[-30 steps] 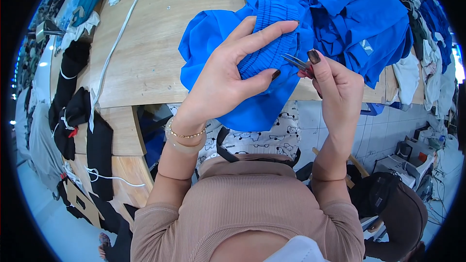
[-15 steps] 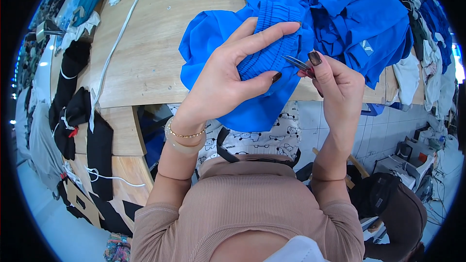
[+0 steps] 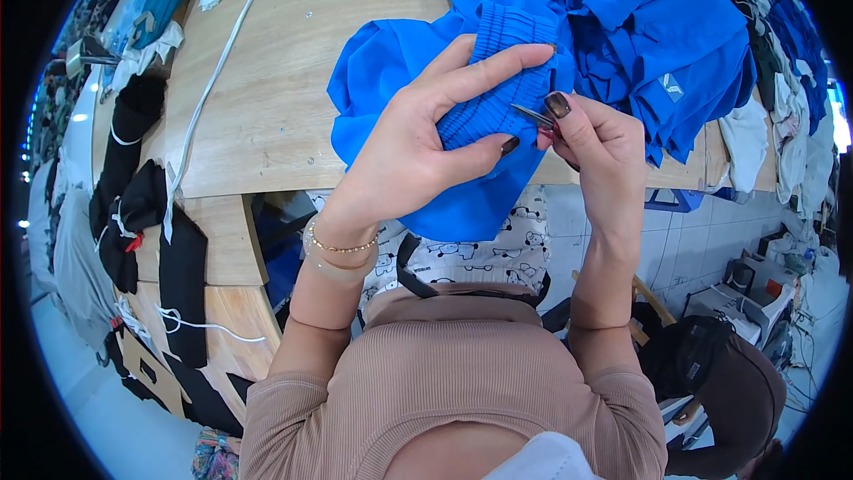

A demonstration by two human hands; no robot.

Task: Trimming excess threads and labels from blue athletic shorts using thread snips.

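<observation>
My left hand (image 3: 426, 124) grips the gathered elastic waistband (image 3: 498, 80) of a bright blue garment (image 3: 382, 62), fingers over the top and thumb along the lower side. Part of the garment lies on the table, and part hangs over its near edge. In my right hand (image 3: 591, 138) is a pair of small thread snips (image 3: 531, 114), pinched between thumb and fingers. Their dark pointed blades reach the waistband at its right side; whether they touch the cloth I cannot tell. The handle is mostly hidden in the fingers.
A heap of blue garments (image 3: 657, 36) with pale patches lies at the right of the wooden table (image 3: 267, 80). A white cord (image 3: 213, 80) crosses the table's left side. Black fabric strips (image 3: 182, 276) hang at the left; another person (image 3: 737, 391) is low at the right.
My right hand has moved slightly left, bringing the snips' tips closer in over the waistband. My left hand has shifted only a little to the right with the waistband.
</observation>
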